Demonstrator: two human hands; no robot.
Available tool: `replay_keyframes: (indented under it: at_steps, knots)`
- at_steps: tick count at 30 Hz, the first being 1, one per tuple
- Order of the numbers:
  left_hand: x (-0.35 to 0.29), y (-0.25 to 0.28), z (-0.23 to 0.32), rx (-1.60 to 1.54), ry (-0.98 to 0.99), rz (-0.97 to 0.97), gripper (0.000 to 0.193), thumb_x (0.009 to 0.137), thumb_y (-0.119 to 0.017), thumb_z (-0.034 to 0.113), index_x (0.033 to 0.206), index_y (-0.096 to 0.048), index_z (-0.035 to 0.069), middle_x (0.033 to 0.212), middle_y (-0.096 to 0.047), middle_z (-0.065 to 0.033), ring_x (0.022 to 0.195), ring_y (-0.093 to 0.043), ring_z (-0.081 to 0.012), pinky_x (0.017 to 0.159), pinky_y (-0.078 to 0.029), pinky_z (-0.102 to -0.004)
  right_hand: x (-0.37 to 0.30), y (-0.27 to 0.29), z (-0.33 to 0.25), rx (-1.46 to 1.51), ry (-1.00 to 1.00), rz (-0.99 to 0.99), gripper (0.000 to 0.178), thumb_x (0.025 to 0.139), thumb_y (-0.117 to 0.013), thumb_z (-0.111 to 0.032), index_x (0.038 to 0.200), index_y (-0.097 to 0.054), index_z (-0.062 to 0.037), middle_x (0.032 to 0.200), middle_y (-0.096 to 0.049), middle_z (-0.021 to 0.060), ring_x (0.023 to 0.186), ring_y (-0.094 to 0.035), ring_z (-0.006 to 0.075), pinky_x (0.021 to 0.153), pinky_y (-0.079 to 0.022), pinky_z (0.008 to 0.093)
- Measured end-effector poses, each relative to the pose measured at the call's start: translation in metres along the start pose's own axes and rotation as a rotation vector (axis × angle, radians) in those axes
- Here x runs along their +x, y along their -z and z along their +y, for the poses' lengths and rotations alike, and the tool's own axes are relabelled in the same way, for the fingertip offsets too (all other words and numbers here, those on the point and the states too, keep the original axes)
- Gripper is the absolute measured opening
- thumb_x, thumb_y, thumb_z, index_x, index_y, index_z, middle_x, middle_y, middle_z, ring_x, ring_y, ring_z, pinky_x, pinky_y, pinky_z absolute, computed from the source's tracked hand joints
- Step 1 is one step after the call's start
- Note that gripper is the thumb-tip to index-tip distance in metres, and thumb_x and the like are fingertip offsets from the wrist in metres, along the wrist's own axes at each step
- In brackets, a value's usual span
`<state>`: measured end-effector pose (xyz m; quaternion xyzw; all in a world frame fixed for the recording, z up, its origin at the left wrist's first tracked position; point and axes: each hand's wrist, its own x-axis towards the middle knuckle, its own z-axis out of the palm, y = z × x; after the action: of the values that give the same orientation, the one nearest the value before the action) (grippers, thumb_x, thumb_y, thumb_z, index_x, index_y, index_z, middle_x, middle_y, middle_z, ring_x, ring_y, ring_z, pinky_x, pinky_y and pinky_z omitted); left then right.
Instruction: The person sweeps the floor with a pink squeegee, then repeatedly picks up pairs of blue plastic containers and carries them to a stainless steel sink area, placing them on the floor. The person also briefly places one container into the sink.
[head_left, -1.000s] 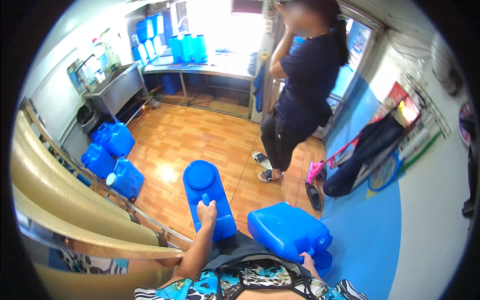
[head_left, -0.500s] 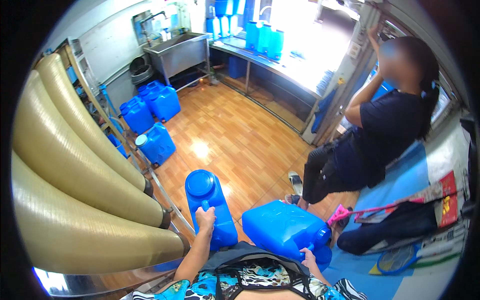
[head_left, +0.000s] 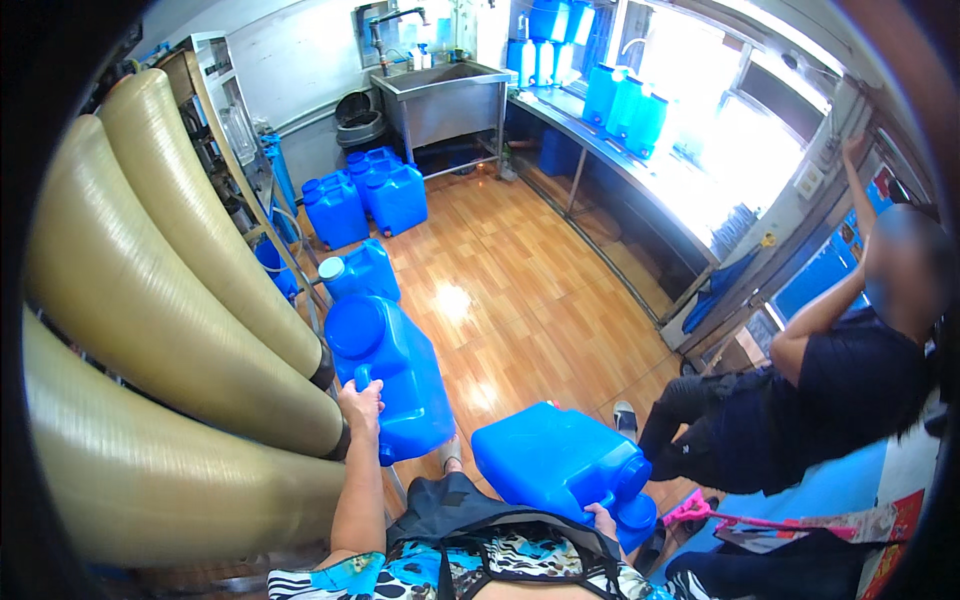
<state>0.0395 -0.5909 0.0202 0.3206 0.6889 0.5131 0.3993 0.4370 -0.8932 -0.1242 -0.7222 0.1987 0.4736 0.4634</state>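
Observation:
My left hand (head_left: 362,405) is closed around the handle of a blue plastic water jug (head_left: 405,375). This jug has a big round lid at its far left end. It hangs out in front of me, close to the tan cylinders. On the other side my right hand (head_left: 603,520) grips the handle of a second blue water jug (head_left: 550,455), which is tilted on its side near my body. Round blue caps show at its right end. The fingers of my right hand are partly hidden behind the handle.
Large tan cylinders (head_left: 190,290) line the left. A blue jug with a pale cap (head_left: 372,272) and several more jugs (head_left: 340,212) stand beyond. A steel sink (head_left: 440,105) and a counter (head_left: 690,210) stand farther back. At right are another person (head_left: 840,390) and a pink-handled tool (head_left: 695,507).
The left jug has moved forward and left in my hand. The right jug stays held and has shifted slightly. The room has swung rightward in view, and the other person appears farther right.

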Motion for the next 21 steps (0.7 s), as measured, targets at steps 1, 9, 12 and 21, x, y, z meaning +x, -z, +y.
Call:
replay_keyframes:
  at_steps: [1, 9, 12, 21]
  knots:
    - [0.017, 0.001, 0.005, 0.012, -0.009, -0.005, 0.012, 0.075, -0.069, 0.007, 0.078, -0.059, 0.002, 0.060, -0.055, -0.0043, 0.044, -0.052, -0.0116, 0.038, -0.042, -0.0250, 0.006, -0.016, -0.008, 0.034, 0.013, -0.004, 0.040, 0.059, -0.072, -0.005, 0.096, -0.058, 0.0034, 0.092, -0.063, 0.0161, 0.079, -0.064, 0.0314, 0.073, -0.054, 0.0531]
    - [0.154, -0.007, 0.037, 0.010, 0.082, -0.062, 0.013, 0.076, -0.070, 0.008, 0.077, -0.058, 0.002, 0.060, -0.055, -0.0043, 0.043, -0.051, -0.0115, 0.038, -0.042, -0.0251, 0.059, -0.164, -0.093, -0.036, 0.052, -0.030, 0.041, 0.058, -0.071, -0.006, 0.095, -0.057, 0.0037, 0.089, -0.061, 0.0157, 0.074, -0.062, 0.0303, 0.068, -0.053, 0.0481]
    - [0.196, -0.007, 0.050, 0.087, 0.073, -0.062, 0.014, 0.076, -0.069, 0.010, 0.075, -0.058, 0.002, 0.059, -0.055, -0.0051, 0.043, -0.052, -0.0119, 0.038, -0.042, -0.0258, 0.089, -0.207, -0.117, -0.047, 0.025, 0.026, 0.038, 0.057, -0.071, -0.007, 0.091, -0.057, 0.0027, 0.085, -0.061, 0.0143, 0.068, -0.060, 0.0289, 0.063, -0.052, 0.0455]
    - [0.303, -0.014, 0.087, 0.285, 0.079, -0.119, 0.014, 0.071, -0.071, 0.010, 0.075, -0.060, 0.000, 0.060, -0.058, -0.0060, 0.044, -0.053, -0.0131, 0.040, -0.043, -0.0275, 0.125, -0.355, -0.219, 0.027, -0.039, -0.105, 0.042, 0.066, -0.063, -0.019, 0.106, -0.056, -0.0058, 0.107, -0.062, 0.0167, 0.095, -0.060, 0.0372, 0.088, -0.045, 0.0598]
